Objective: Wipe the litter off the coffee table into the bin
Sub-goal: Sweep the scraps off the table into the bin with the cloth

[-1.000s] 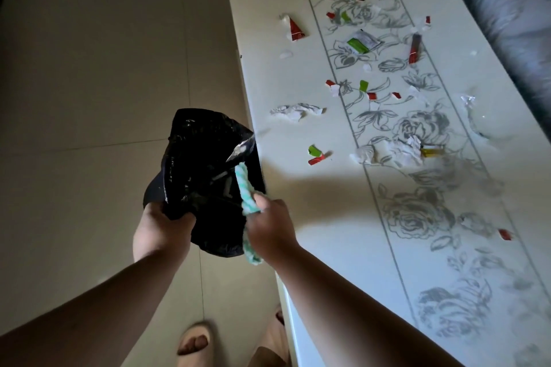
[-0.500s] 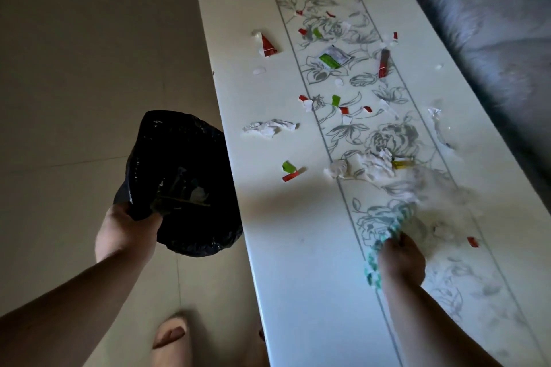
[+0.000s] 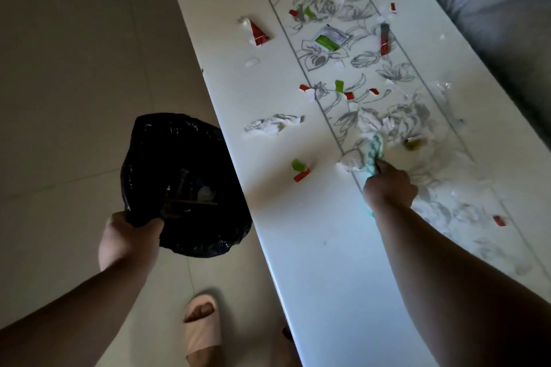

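Two bare hands are at work beside a long white coffee table [image 3: 313, 247] printed with a grey floral band. The left hand [image 3: 128, 240] is closed around the rim of a bin lined with a black bag [image 3: 182, 185], held off the floor just beside the table's left edge, its mouth tilted toward the tabletop. The right hand [image 3: 389, 188] is clenched on a teal and white cloth [image 3: 372, 153], which is pressed to the table on the floral band. The cloth touches a white crumpled tissue [image 3: 350, 162] at its left side, and more white paper [image 3: 371, 124] lies just beyond it. A green and red scrap [image 3: 299, 170] sits between the cloth and the table's left edge, near the bin. Further up lie a crumpled grey and white wrapper [image 3: 272, 125], a red triangular piece [image 3: 258, 34], a green and white sachet [image 3: 329, 39] and a red strip [image 3: 384, 40], with small red and green bits scattered among them. One red scrap [image 3: 498, 220] lies to the right of the forearm. A foot in a pale slipper [image 3: 202, 325] stands on the tiled floor [image 3: 74, 83] below the bin.
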Available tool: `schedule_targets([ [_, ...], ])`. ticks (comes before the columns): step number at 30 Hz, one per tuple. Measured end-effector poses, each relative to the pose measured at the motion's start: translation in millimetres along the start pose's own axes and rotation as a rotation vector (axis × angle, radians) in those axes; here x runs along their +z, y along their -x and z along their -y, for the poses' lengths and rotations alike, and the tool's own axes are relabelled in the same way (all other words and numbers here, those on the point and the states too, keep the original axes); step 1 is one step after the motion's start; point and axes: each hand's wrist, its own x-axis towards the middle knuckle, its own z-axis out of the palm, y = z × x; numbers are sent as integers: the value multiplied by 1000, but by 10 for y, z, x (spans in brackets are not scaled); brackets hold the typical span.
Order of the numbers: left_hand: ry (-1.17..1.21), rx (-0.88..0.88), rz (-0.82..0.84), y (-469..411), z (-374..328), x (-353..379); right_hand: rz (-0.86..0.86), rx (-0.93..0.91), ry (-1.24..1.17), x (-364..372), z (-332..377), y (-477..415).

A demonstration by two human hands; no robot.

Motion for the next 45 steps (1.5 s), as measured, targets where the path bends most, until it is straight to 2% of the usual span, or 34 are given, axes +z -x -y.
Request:
schedule_targets([
  [13,49,2,2,-6,45,16,131,-174,-231,113,470,310],
  [19,59,4,18,-16,9,-18,160,-206,-235,264,714,635],
  [27,50,-39,61,25,-57,-52,318,-303,-275,454,1232,1268],
  [33,55,-67,71,32,-54,-38,417,-471,-362,514,1527,1684],
  [36,43,-56,69,-21,-88,-64,328,-403,-452,426,1480,1610],
  [38,31,-23,60,-108,-137,-88,209,-357,-509,331,1335,1470],
  [40,16,11,54,-224,-198,-105,59,-232,-523,231,1098,1266],
  [42,2,33,53,-331,-263,-124,-57,-55,-435,169,785,1050],
  [45,-15,61,46,-466,-356,-135,-41,48,-297,176,504,837],
])
